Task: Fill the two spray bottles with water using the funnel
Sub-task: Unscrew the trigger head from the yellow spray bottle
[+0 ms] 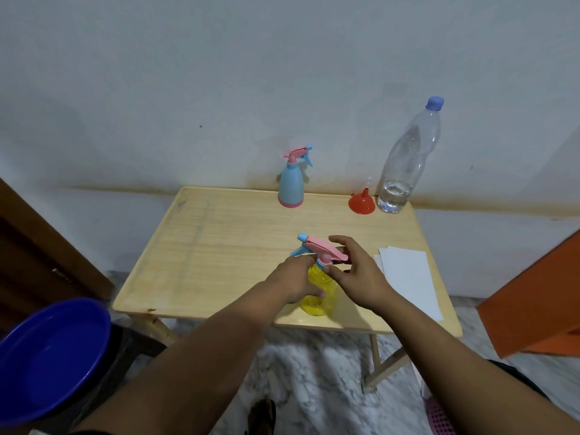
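The left hand (296,279) is wrapped around the upper body of the yellow bottle (317,293), which stands upright near the front edge of the table (219,233). The right hand (354,271) is at the pink spray head (323,249), fingers curled loosely about its collar, thumb at the neck; firmness of that hold cannot be told. Just right of the hands lie white sheets (408,274). At the far edge stands the blue bottle (291,183), spray head on. Well right of it, the red funnel (362,202) rests mouth-down, just beside a capped clear water bottle (405,164), water only in its bottom part. A blue basin (47,356) sits lower left, off the table.
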